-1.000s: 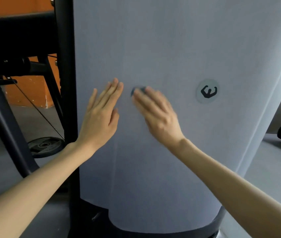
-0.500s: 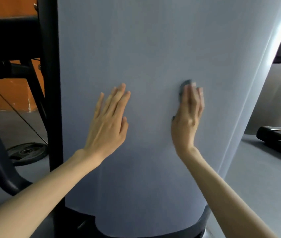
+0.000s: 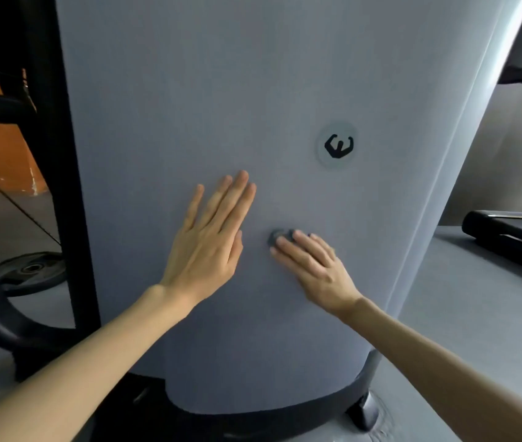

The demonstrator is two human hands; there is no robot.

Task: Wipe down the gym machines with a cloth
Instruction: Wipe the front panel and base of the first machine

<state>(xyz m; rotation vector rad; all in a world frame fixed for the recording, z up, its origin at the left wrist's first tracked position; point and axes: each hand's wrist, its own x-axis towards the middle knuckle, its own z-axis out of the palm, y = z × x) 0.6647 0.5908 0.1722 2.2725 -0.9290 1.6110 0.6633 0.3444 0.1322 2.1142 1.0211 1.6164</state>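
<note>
A: Head camera has your right hand [image 3: 313,266] flat on the machine's grey panel [image 3: 189,90], fingers straight, pressing the small dark cloth [image 3: 280,236] under the fingertips, below and left of the round logo badge [image 3: 337,145].

B: Agreed. Your left hand [image 3: 208,247] lies just beside it, spread open and bare on the panel, holding nothing.

A: So little cloth shows that your fingers may overrun it and smear skin oil on the surface you clean.

B: And the wad could slip out and drop to the base, since nothing pinches it. Your bracing palm will likely leave its own print, too.
</note>
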